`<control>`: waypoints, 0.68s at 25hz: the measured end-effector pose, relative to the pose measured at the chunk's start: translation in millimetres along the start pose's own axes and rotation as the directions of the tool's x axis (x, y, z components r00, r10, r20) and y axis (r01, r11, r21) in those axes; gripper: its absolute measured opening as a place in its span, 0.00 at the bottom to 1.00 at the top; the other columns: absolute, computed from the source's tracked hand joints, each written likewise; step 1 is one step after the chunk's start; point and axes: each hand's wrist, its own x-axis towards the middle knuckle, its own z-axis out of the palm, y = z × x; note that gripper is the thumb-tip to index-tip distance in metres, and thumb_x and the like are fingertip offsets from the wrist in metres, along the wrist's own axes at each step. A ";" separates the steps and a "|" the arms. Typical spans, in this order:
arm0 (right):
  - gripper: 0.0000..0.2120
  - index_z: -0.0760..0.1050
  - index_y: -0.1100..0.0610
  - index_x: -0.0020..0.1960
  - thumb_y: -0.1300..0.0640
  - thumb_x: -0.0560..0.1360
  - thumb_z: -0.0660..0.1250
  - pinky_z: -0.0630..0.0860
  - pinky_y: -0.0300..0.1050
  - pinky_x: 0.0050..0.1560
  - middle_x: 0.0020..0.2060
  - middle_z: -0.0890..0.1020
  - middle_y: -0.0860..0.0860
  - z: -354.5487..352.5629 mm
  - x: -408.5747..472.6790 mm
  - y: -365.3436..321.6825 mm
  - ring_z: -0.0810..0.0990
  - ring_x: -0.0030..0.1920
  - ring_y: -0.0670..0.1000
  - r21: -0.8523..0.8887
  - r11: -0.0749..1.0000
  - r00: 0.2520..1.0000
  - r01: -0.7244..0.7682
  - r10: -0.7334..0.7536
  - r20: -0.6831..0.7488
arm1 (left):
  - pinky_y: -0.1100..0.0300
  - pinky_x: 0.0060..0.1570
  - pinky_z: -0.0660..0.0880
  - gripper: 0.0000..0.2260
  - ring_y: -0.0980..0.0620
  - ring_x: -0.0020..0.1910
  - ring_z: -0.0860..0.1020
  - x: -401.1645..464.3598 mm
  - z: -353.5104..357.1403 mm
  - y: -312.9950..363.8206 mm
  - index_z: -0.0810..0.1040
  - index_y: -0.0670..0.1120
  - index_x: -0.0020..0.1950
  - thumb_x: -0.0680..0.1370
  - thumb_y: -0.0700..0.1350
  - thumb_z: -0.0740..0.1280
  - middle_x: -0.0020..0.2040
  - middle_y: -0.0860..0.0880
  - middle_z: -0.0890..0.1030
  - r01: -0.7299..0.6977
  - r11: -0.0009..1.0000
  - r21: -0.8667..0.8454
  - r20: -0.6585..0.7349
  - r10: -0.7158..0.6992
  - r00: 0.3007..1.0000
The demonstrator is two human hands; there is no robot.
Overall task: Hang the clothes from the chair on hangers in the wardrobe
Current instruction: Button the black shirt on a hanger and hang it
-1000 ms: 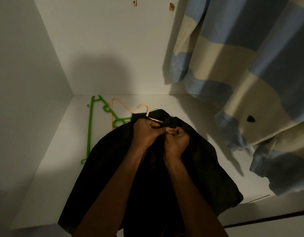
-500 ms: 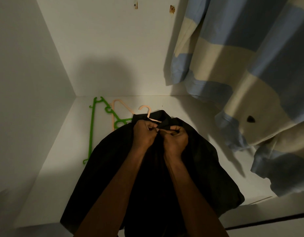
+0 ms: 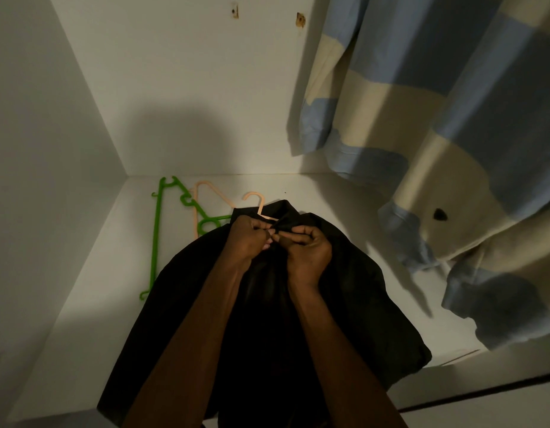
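A black shirt (image 3: 366, 307) lies spread on the white wardrobe floor (image 3: 91, 304), with the hook of a peach hanger (image 3: 256, 201) sticking out above its collar. My left hand (image 3: 247, 240) and my right hand (image 3: 307, 253) meet at the front of the collar, and each pinches the black fabric with curled fingers. What sits between the fingertips is too dark to make out.
A green hanger (image 3: 158, 233) and a second peach hanger (image 3: 202, 193) lie on the floor to the left of the shirt. A blue and cream striped garment (image 3: 437, 118) hangs at the right. White walls close the left and back.
My hands have stayed at the collar with small finger movements; the right thumb and fingers shifted slightly on the fabric. The shirt and hangers have not moved.
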 end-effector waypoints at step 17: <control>0.26 0.75 0.53 0.58 0.56 0.65 0.82 0.66 0.22 0.39 0.33 0.83 0.42 8.7 -14.9 -14.0 0.83 0.38 0.40 -0.262 0.955 0.979 0.140 -0.173 -0.105 | 0.60 0.42 0.81 0.06 0.52 0.39 0.83 -1.6 -11.3 0.0 0.85 0.47 0.41 0.73 0.37 0.77 0.39 0.46 0.86 -0.172 0.985 0.011 0.060 0.172 0.983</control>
